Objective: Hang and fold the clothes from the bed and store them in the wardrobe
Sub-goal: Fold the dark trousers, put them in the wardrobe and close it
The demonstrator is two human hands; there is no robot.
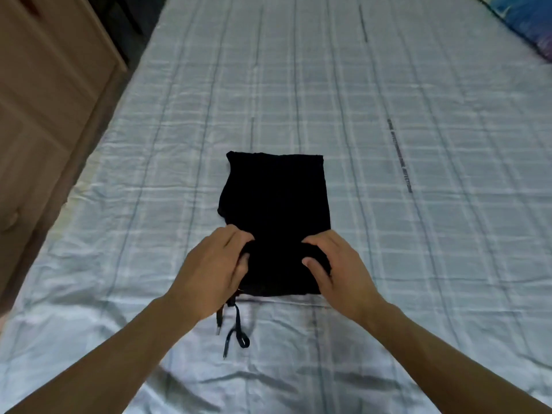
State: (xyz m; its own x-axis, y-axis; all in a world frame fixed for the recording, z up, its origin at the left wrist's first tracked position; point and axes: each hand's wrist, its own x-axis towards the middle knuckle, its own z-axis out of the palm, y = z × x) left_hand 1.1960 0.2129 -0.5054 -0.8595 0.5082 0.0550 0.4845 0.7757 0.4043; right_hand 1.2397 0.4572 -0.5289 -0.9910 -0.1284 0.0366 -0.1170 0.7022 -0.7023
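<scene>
Checked bedsheet (pixel 388 85); black folded garment (pixel 274 189) lying flat; left hand (pixel 215 270), right hand (pixel 337 267) fingers pinching near fold.

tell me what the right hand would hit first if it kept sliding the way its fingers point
Probably just more of the black folded garment: the right hand already grips its near part, fingers pointing up and left across it.

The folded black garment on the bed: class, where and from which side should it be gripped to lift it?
Probably grip the black garment along its two long side edges, one hand each, sliding fingers under: it lies flat as a narrow rectangle. Mind the drawstring trailing off the near edge.
</scene>
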